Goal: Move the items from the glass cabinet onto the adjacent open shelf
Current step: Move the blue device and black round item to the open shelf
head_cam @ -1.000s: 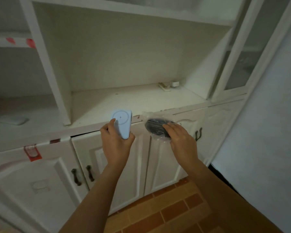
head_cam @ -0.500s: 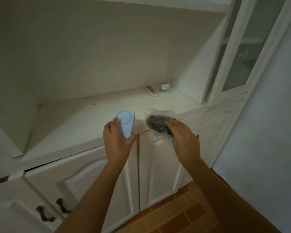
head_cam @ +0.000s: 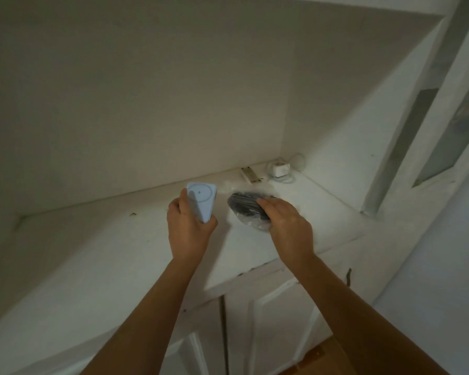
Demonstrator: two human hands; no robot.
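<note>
Over the open shelf (head_cam: 114,255), left hand (head_cam: 187,228) grips a pale blue charger pad (head_cam: 202,203), held tilted above the shelf surface. Right hand (head_cam: 289,226) clamps a clear bag of coiled black cable (head_cam: 247,208), bag low over or touching the shelf, can't tell which. Back right corner: small white plug (head_cam: 280,169), flat brass-coloured strip (head_cam: 251,175). Glass cabinet door (head_cam: 444,136) at right.

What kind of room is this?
Probably a room in a home, at a built-in white wooden cabinet unit: an open white shelf, panelled cupboard doors below it, a glass-paned cabinet door to the right, and an orange-brown tiled floor.
</note>
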